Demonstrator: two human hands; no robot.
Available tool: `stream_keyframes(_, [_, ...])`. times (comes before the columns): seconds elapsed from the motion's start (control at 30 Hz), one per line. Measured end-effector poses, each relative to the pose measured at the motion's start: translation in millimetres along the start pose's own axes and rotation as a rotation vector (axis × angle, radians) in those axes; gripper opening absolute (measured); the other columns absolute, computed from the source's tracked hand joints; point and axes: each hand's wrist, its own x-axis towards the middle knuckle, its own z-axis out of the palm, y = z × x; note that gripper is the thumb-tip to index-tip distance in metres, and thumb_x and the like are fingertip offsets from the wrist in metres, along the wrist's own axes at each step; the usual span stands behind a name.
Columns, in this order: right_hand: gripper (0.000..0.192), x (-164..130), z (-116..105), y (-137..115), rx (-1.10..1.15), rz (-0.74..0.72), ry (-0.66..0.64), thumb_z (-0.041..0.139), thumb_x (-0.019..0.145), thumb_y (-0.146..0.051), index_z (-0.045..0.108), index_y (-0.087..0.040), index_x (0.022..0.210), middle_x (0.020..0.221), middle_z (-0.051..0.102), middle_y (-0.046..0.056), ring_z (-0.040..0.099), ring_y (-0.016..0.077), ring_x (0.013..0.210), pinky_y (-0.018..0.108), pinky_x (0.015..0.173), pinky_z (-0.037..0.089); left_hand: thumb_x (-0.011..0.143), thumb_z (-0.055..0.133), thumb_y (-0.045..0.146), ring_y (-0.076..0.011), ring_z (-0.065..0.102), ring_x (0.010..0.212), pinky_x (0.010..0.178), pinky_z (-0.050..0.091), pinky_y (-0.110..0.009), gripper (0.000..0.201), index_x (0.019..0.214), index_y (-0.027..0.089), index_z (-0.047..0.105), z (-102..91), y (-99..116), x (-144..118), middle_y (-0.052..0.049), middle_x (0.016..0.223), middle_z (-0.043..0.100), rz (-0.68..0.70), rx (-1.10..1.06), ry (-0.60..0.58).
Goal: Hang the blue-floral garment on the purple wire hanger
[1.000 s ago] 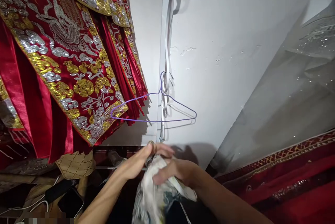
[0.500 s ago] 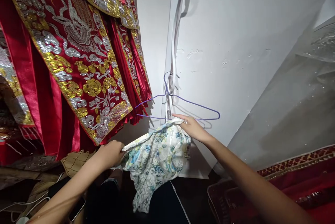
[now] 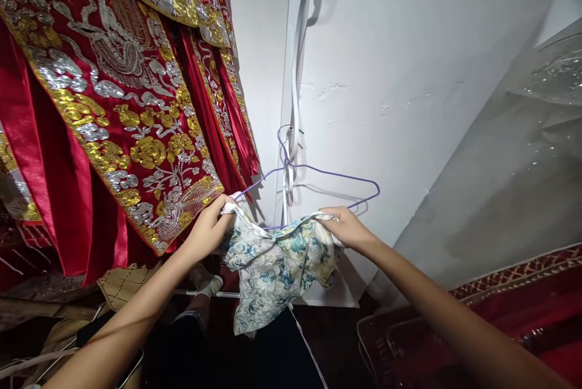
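Note:
A white cloth with blue and green flowers [image 3: 277, 265] hangs spread between my two hands. My left hand [image 3: 210, 228] grips its left top corner. My right hand [image 3: 346, 228] grips its right top corner. Just above and behind the cloth a thin purple wire hanger [image 3: 318, 180] hangs from white cables [image 3: 295, 74] on the white wall. The cloth's top edge lies against the hanger's lower wire.
Red robes with gold and silver embroidery [image 3: 113, 104] hang close on the left, touching the hanger's left end. A grey sparkly fabric [image 3: 513, 152] slopes down on the right over a red patterned cloth [image 3: 500, 310]. A phone [image 3: 130, 374] and cables lie at the lower left.
Both hands have lifted the floral cloth from low down and spread it out up to the hanger. My left hand rose the most over the last half second.

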Motion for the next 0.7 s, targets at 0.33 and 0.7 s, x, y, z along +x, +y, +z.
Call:
stream_keyframes(0.33, [0.077,-32.7,-18.3,-13.6,-0.172,-0.075,0.123,0.057,0.076,-0.018,0.044,-0.027,0.151,0.078,0.068,-0.002,0.057,0.0174,0.065,0.029,0.065,0.043,0.087,0.058,0.033,-0.0262,0.067,0.106,0.098,0.048,-0.034,0.032,0.113,0.024,0.075,-14.3,13.0,48.8,-0.006,0.115,0.075,0.059,-0.039,-0.098])
stream_keyframes(0.7, [0.025,-22.8,-117.0,-30.1,-0.227,0.111,-0.083,0.072,0.077,-0.036,0.079,-0.014,0.087,0.065,0.066,0.003,0.050,0.0133,0.054,0.027,0.051,0.035,0.096,0.046,0.033,-0.0246,0.060,0.112,0.101,0.042,-0.034,0.031,0.106,0.020,0.072,-33.1,26.3,62.5,-0.008,0.113,0.065,0.217,0.186,-0.146])
